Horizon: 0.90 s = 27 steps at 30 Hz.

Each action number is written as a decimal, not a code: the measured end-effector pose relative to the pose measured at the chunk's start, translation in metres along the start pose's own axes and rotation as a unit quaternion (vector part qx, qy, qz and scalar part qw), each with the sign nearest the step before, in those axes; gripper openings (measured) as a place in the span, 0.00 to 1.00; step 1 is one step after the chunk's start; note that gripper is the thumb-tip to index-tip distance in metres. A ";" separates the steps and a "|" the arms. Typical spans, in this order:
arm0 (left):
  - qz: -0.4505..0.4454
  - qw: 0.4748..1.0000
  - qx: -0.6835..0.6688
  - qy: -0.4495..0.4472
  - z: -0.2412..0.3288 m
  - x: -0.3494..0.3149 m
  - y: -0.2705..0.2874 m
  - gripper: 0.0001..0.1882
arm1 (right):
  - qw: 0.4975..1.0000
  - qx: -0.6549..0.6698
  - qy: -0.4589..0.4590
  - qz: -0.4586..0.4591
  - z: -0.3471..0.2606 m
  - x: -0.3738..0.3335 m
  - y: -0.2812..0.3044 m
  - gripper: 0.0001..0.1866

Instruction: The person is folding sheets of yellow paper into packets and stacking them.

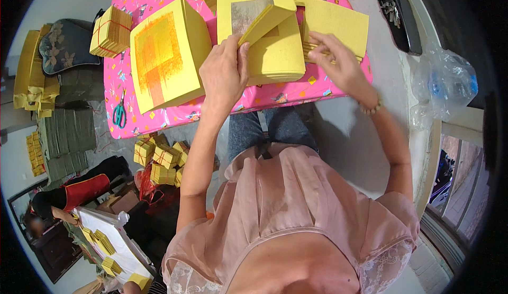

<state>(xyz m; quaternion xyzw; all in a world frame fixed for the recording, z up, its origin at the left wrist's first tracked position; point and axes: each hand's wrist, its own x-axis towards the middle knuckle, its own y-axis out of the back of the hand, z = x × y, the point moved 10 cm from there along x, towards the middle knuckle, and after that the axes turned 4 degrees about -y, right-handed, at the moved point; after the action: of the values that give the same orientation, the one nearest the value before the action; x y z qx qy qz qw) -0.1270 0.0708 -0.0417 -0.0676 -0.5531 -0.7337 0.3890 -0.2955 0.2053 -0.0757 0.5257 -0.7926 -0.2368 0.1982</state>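
Note:
My left hand (225, 71) pinches the near corner of a folded wad of yellow paper (270, 23) between thumb and fingers. It rises over a thick stack of yellow paper (286, 61) whose top carries a silvery grey patch. To the right, my right hand (338, 64) has its fingers loosely spread at the near left edge of a smaller pile of yellow paper (338, 24); whether the fingertips touch it I cannot tell. Left of my left hand stands another thick yellow stack (159, 56) with an orange-gold patch on top.
A pink patterned cloth (254, 101) covers the table. Teal-handled scissors (119, 115) lie at its left edge, near a red-tied yellow bundle (111, 31). More tied bundles (165, 156) sit on the floor. Another person (87, 188) bends at a white table (124, 243) lower left.

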 end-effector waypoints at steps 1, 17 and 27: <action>0.016 1.000 -0.011 -0.007 0.002 0.000 0.002 0.09 | 0.999 -0.001 0.013 0.035 0.001 -0.009 -0.004 0.26; -0.003 1.000 0.008 -0.013 0.002 0.000 -0.003 0.10 | 0.997 -0.070 0.014 0.033 -0.017 -0.025 -0.028 0.34; 0.005 1.000 0.004 -0.014 0.002 0.001 -0.001 0.11 | 0.984 -0.143 0.100 0.024 -0.023 -0.014 -0.010 0.27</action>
<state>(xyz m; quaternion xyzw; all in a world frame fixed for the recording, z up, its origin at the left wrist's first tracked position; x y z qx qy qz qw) -0.1286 0.0721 -0.0413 -0.0792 -0.5610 -0.7288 0.3846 -0.2694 0.2112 -0.0639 0.4937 -0.7393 -0.2891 0.3551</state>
